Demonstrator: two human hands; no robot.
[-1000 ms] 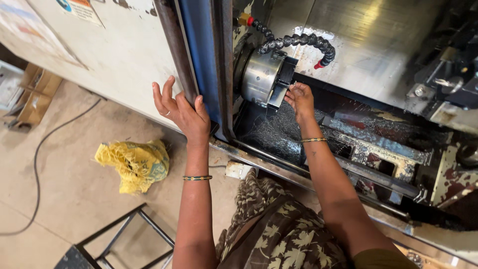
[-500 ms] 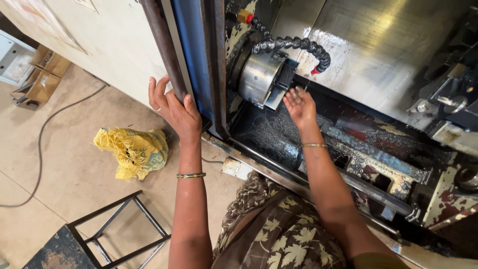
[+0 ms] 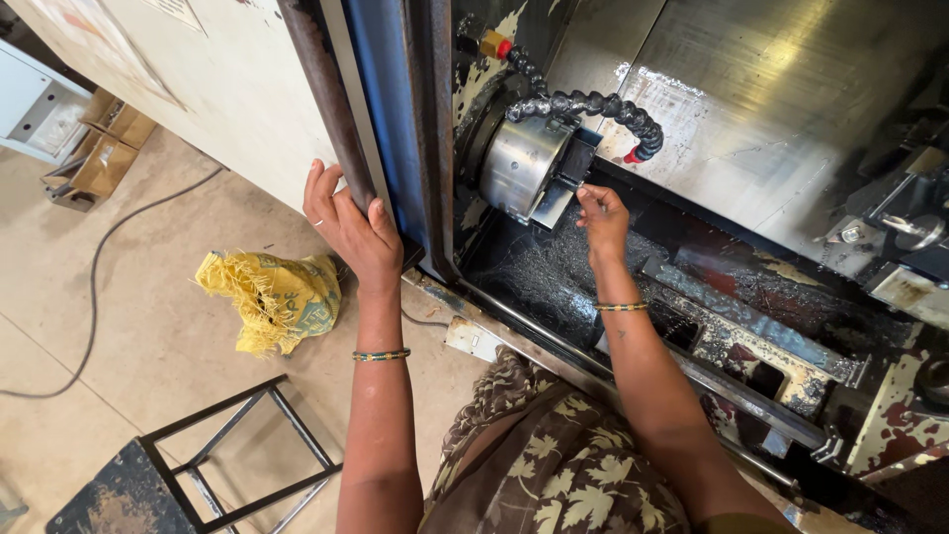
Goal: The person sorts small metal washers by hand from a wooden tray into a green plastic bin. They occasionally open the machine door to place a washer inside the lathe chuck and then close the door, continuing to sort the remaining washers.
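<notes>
Since the earlier frame, right hand [image 3: 601,213] has risen to the lathe chuck [image 3: 519,168] at upper centre, fingers pinching something small at its face. Left hand [image 3: 354,225] grips the door edge [image 3: 331,109]. Seating calls for fine alignment.

Right hand [image 3: 603,213] touches the lathe chuck [image 3: 519,168]; left hand [image 3: 354,225] grips the door edge [image 3: 331,99].
</notes>
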